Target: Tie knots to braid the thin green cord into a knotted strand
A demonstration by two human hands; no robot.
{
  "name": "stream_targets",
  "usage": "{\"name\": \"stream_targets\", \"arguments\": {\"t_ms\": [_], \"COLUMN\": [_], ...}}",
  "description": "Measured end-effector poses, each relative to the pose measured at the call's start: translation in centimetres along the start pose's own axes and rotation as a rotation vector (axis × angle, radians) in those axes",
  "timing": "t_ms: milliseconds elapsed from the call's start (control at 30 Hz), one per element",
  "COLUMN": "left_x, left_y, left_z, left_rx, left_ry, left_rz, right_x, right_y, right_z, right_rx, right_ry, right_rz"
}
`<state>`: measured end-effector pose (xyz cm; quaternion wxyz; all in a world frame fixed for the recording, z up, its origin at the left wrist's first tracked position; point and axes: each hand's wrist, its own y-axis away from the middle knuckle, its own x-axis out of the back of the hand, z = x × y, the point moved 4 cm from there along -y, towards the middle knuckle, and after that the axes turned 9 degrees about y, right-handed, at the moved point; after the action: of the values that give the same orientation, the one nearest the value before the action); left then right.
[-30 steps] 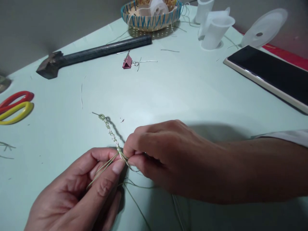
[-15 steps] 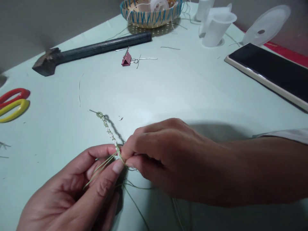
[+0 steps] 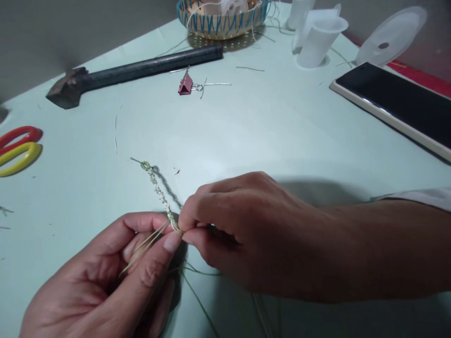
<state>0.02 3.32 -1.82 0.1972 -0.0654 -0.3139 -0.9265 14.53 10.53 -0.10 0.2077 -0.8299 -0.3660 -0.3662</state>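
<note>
A thin knotted cord braid (image 3: 160, 193), green and white, slants up and away from my fingers. At its far end is a small loop with a pin (image 3: 136, 160) through it. My left hand (image 3: 116, 267) is closed, pinching the braid's lower end between thumb and index finger, and loose green cords (image 3: 146, 241) run across its fingers. Close against it, my right hand (image 3: 225, 225) is closed in a pinch on the green cords at the braid's working end. More green cord (image 3: 200, 300) trails onto the table below. The right fingertips partly hide the cord.
A hammer (image 3: 148, 68) and a pink binder clip (image 3: 185, 84) lie beyond my hands. Scissors with red and yellow handles (image 3: 24, 152) are at left. A phone (image 3: 401, 105), white cups (image 3: 320, 42), a clear spool disc (image 3: 391, 40) and a basket (image 3: 221, 26) stand farther back.
The right thumb and fingertips have drawn slightly closer to the left thumb, and the small cord loop below them no longer shows. Otherwise the hands keep nearly the same pose.
</note>
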Motion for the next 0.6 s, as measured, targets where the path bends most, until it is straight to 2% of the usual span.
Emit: {"name": "stream_targets", "arguments": {"t_ms": [367,600], "left_x": [-0.21,-0.74], "left_y": [0.20,0.41], "left_z": [0.23,0.57], "left_rx": [0.081,0.099], "left_ry": [0.017,0.085], "left_rz": [-0.014,-0.021], "right_x": [-0.05,0.21], "right_y": [-0.08,0.42], "right_z": [0.18,-0.03], "right_rx": [0.003,0.017], "right_ry": [-0.027,-0.076], "right_rz": [0.017,0.106]}}
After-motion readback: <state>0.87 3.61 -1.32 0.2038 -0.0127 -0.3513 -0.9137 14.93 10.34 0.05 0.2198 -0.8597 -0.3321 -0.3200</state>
